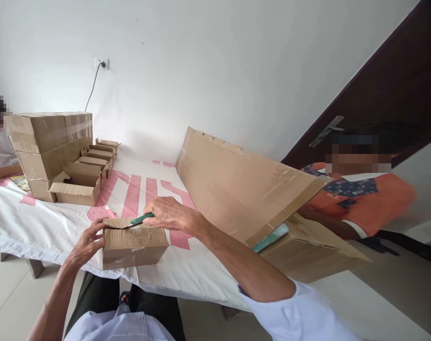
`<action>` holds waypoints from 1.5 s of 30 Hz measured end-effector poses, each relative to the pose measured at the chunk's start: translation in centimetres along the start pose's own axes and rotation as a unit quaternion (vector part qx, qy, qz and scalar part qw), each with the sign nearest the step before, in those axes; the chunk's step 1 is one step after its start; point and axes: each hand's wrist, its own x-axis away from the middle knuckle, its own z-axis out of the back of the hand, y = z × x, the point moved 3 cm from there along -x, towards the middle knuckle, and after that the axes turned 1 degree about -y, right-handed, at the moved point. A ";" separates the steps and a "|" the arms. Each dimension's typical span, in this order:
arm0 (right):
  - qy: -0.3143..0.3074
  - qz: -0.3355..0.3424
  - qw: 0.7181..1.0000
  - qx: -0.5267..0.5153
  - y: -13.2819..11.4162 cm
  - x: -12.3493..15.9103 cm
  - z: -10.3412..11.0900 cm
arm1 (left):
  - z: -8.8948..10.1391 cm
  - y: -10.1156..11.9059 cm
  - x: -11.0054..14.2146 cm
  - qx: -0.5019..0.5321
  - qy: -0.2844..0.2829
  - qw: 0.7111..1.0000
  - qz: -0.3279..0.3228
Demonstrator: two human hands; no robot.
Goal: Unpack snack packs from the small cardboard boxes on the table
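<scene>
My left hand (89, 241) grips the box (133, 247) at its left end, near tabletop (41, 227) edge. My right hand (171, 214) clenches the cutter (141, 219), its blade pointing left along the box's top seam.

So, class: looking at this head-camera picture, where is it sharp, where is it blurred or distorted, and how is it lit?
Head view: soft, even light, weak shadows, no strong glare. The right hand with the green-handled knife and the left hand on the small cardboard box are sharp. The person in orange at right is motion-blurred. Wide-angle lens bends the door edge and tilts the scene.
</scene>
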 end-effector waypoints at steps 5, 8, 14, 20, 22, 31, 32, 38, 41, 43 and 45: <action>0.012 0.011 1.000 0.008 -0.6 -0.1 0.1 | 0.0 0.5 0.0 0.001 -0.009 1.000 -0.016; 0.028 0.029 0.999 -0.008 -0.8 0.2 0.6 | -0.1 0.9 0.1 -0.009 -0.019 1.000 -0.012; 0.053 0.037 0.994 -0.085 0.3 1.6 1.2 | 0.1 1.4 -0.1 -0.032 -0.026 0.999 -0.011; 0.056 0.034 0.992 -0.106 0.6 2.0 0.8 | 0.2 1.8 -0.1 -0.084 -0.024 0.996 -0.016; 0.057 0.033 0.993 -0.103 0.5 1.9 0.7 | 0.2 1.8 0.0 -0.089 -0.018 0.996 -0.016; 0.059 0.052 0.991 -0.112 0.3 1.4 0.4 | -0.3 2.1 0.4 -0.083 -0.025 0.996 -0.022; 0.060 0.054 0.991 -0.109 0.2 1.3 0.4 | -0.3 2.0 0.4 -0.080 -0.025 0.996 -0.024; 0.045 0.055 0.993 -0.090 -0.7 0.3 -0.1 | -0.4 2.2 0.5 -0.089 -0.025 0.995 -0.026; 0.035 0.051 0.997 -0.055 -1.0 -0.2 -0.2 | -0.3 2.9 0.4 -0.102 -0.019 0.994 -0.017; 0.036 0.049 0.998 -0.027 -1.2 -0.4 0.0 | -0.1 3.0 0.3 -0.106 -0.015 0.994 -0.013; 0.037 0.052 0.998 -0.005 -1.5 -0.5 0.3 | 0.3 2.5 0.3 -0.108 -0.008 0.994 -0.015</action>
